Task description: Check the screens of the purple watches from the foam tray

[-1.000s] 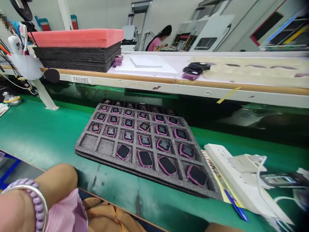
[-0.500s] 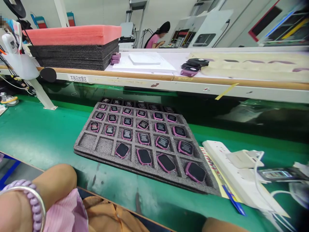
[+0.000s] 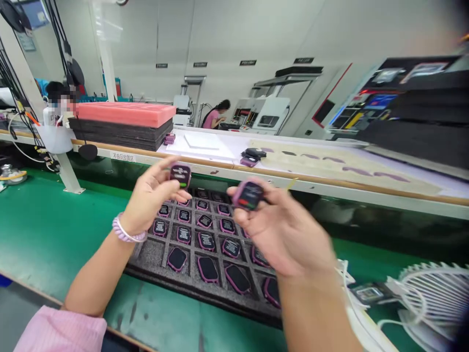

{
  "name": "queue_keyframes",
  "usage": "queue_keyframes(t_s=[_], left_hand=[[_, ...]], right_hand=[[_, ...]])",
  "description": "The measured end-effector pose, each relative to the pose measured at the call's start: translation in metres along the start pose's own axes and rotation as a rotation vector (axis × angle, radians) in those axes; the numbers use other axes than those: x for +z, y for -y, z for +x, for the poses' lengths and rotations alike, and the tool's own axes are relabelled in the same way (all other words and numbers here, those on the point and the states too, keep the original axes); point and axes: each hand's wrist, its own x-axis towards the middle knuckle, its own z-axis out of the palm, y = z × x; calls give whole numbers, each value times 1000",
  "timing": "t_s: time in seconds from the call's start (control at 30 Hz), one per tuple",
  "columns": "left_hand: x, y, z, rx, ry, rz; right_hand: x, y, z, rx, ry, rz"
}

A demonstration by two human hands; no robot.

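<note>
My left hand (image 3: 156,193) grips a smartwatch body (image 3: 181,176) in a purple case, its dark screen lit with white text and a green patch. Another purple smartwatch body (image 3: 249,194), slightly blurred, is held in my right hand (image 3: 278,220); a red patch shows on its screen. Both hands are raised above a grey foam tray (image 3: 152,252) on the green bench. Rows of similar purple watch bodies lie in its square pockets, many with text on their screens, the nearest row dark. My hands and right forearm hide part of the tray.
Above the bench runs a shelf (image 3: 205,168) bearing a red-and-black foam stack (image 3: 120,120), papers (image 3: 201,142) and a few watch bodies (image 3: 252,156). A white fan (image 3: 432,293) and cables stand at the right. Other people sit farther back.
Both hands have come up into view over the tray, each with a smartwatch body. The head view has tilted up, showing more of the room, and the fan now appears at the right.
</note>
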Motion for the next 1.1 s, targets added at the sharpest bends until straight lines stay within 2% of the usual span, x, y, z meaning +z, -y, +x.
queue_keyframes(t_s=[0.1, 0.2, 0.4, 0.67, 0.8, 0.93, 1.03, 1.1], left_hand=[[12, 29, 8, -140, 104, 14], [18, 44, 7, -173, 148, 18], [18, 43, 7, -237, 147, -36], [17, 45, 7, -179, 117, 87], [16, 44, 7, -197, 155, 53], [-2, 41, 2, -270, 210, 91], [-34, 34, -8, -329, 250, 234], [-62, 28, -20, -333, 277, 432]], right_hand=[[4, -11, 8, 196, 2, 182], [7, -21, 10, 257, -4, 216], [8, -23, 10, 238, -18, 199], [8, -25, 11, 253, -5, 189], [11, -23, 10, 265, 6, 248], [17, -25, 7, 294, 66, 230], [25, -40, 3, 313, 160, 147], [33, -55, -2, 318, 231, 34]])
